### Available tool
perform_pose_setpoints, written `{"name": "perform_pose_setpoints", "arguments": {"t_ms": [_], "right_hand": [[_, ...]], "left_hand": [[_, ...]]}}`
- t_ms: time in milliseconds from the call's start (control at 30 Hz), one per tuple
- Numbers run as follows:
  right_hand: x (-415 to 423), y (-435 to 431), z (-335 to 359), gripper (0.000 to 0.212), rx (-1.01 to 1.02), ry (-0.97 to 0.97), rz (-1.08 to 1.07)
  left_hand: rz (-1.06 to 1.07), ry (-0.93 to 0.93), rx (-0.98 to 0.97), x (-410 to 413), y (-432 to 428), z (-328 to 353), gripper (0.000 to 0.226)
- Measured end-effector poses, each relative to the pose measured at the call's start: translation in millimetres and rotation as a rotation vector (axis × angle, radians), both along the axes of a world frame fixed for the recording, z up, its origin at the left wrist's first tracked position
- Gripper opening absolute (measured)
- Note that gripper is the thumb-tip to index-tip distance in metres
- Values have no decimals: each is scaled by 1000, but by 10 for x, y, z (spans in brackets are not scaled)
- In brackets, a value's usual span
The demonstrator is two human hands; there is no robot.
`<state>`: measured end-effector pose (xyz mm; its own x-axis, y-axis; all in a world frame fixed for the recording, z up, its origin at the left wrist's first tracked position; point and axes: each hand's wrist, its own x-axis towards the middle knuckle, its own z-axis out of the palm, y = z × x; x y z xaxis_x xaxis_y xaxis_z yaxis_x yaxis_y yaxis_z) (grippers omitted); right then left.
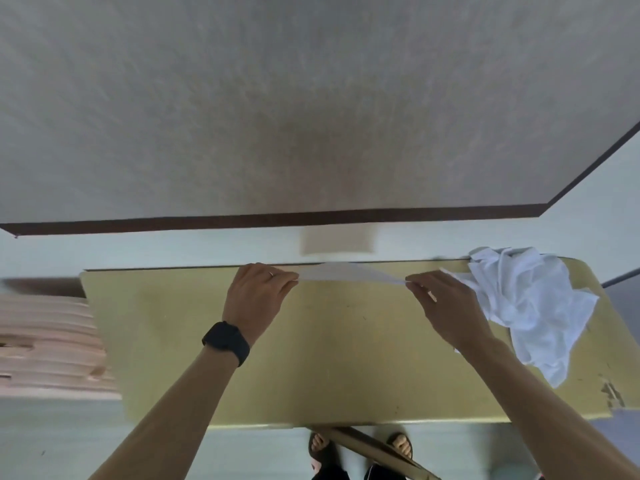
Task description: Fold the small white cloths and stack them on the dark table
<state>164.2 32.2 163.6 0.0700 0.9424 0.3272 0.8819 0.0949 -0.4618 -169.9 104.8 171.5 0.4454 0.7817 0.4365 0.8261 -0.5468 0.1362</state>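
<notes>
— Where's the white cloth (346, 271)?
— Pulled taut above the table's (311, 358) far edge, its long axis running left-right along it.
— And the fingers?
— The left hand (258, 296) pinches one end, the right hand (446, 306) the other. A crumpled cloth pile (530, 306) lies at the far right corner.

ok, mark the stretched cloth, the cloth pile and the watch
stretched cloth (346, 273), head view, mid-span
cloth pile (530, 306), head view, centre of heap
watch (227, 341), head view, dark body

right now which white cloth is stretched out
The cloth pinched taut between the left hand and right hand; the others lie crumpled in a pile on the right.
</notes>
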Motion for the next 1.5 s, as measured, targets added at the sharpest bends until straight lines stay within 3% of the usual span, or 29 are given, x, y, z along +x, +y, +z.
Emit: {"name": "perform_pose_setpoints", "arguments": {"t_ms": [100, 267, 367, 467, 533, 633, 733, 900, 1200, 1500], "right_hand": [[-111, -375, -325, 10, -73, 34, 14], [-323, -1100, -994, 9, -371, 32, -12], [-419, -1471, -1272, 12, -650, 51, -29], [-495, -1772, -1405, 18, -811, 54, -20], [-512, -1859, -1435, 18, -853, 97, -40], [-494, -1767, -1457, 14, -855, 197, -109], [-458, -1427, -1441, 9, -789, 373, -230], [-418, -754, -1589, 12, -675, 631, -430], [-477, -369, -2023, 17, -577, 640, -509], [-520, -273, -2041, 11, -556, 533, -504]], "left_hand": [[10, 47, 8, -127, -408, -381, 27], [81, 94, -341, -195, -1256, -1106, 29], [62, 138, -492, -263, -1654, -1430, 5], [59, 146, -665, -309, -1906, -1571, 27], [78, 129, -746, -345, -1960, -1601, 26], [209, -26, -907, -347, -1855, -1560, 12], [326, -288, -1074, -280, -1537, -1486, 16], [536, -619, -1124, -161, -928, -1554, 10], [693, -703, -1086, -31, -575, -1945, 11], [740, -607, -1022, 39, -488, -2034, 16]]}}
